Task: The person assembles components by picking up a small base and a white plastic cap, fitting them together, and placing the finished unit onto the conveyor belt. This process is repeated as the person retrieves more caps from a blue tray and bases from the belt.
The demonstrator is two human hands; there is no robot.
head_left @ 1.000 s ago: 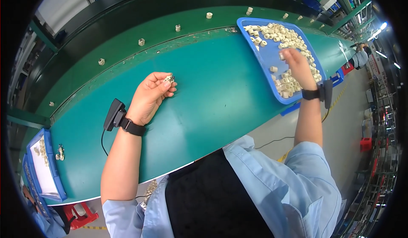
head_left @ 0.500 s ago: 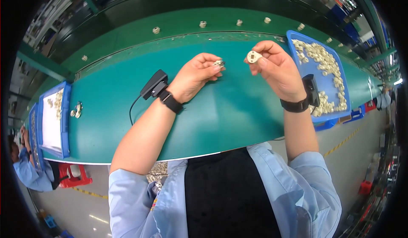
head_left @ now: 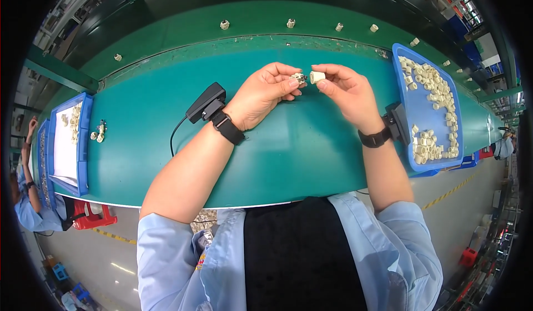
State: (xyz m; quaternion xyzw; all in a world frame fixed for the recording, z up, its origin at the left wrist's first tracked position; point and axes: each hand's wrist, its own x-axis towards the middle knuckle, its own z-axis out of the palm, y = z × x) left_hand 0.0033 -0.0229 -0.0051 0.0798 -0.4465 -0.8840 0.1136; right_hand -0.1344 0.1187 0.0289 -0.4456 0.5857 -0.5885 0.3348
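I watch two bare hands meeting over the green counter (head_left: 266, 161), near its far edge. The left hand (head_left: 256, 97) pinches one small cream-and-metal fitting (head_left: 298, 78) between thumb and fingers, its dark tip facing right. The right hand (head_left: 351, 97) pinches one cream cylindrical cap (head_left: 317, 77), which sits just beside the fitting's tip; I make out a thin gap between them.

To the right of the right hand I have one blue tray (head_left: 425, 108) of loose cream cylinders (head_left: 436, 92), too many and too overlapped for me to count. Well off to the left stands a blue-rimmed tray (head_left: 83, 164) lined with one white sheet (head_left: 64, 153), with a cluster of small pale pieces (head_left: 75, 123) along its far side. On the counter just beside it I see about three small fittings (head_left: 94, 136), close together. Along the green ledge (head_left: 189, 31) behind, I count at least eight small pale parts (head_left: 225, 24), spaced apart.
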